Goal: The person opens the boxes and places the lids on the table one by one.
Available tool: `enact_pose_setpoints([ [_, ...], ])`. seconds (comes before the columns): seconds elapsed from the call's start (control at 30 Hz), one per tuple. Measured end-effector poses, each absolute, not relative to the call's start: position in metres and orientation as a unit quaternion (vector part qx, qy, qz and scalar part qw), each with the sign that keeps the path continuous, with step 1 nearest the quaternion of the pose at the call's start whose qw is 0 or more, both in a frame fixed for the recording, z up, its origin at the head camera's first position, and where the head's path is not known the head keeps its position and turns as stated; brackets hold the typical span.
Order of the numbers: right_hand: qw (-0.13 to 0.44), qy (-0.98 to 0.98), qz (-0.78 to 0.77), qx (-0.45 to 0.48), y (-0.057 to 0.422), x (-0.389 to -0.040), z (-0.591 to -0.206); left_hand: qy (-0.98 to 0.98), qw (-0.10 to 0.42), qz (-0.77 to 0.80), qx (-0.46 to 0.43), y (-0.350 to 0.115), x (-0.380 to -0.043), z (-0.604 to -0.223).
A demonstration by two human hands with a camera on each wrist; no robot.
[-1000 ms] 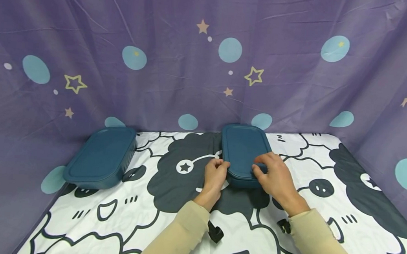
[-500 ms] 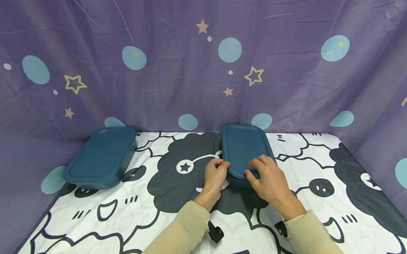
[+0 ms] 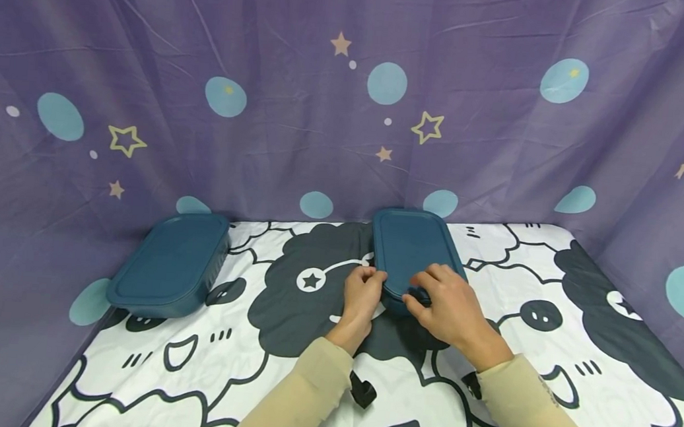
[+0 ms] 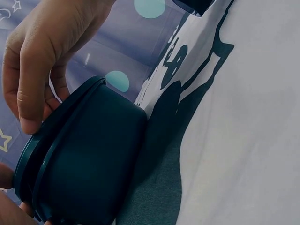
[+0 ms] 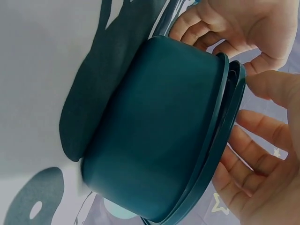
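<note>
A dark blue-green lidded food container [image 3: 408, 241] stands at the back of the table, right of centre. Its lid [image 5: 224, 145] shows a narrow gap above the rim of the box body [image 5: 150, 126] along the front. At the front left corner, my left hand [image 3: 360, 301] pinches the lid edge, thumb on the lid and fingers curled against the side. My right hand [image 3: 451, 307] is over the front right part, its loosely bent fingers touching the lid from above and its thumb near the front edge. What lies inside is hidden.
A second, similar container [image 3: 172, 258] sits with its lid on at the left back. White cloth [image 3: 235, 378] with dark cartoon print covers the table. A purple curtain [image 3: 287, 143] hangs right behind both containers.
My right hand has slid left along the front of the lid, toward my left hand. The left hand and both containers have stayed in place.
</note>
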State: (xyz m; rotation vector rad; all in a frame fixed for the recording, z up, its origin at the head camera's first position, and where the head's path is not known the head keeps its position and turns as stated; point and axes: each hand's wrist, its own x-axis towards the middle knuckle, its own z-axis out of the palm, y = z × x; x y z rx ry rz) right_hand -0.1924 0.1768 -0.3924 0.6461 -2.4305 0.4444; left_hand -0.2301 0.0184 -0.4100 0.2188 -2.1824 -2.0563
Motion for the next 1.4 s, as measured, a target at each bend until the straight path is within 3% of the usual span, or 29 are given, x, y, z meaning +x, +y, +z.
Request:
enact_pose_setpoints([
  [1.4, 0.285, -0.906, 0.059, 0.307, 0.1765, -0.1918, -0.3931, -0.724, 0.081, -0.682, 0.073, 0.0199, -0.23, -0.4108],
])
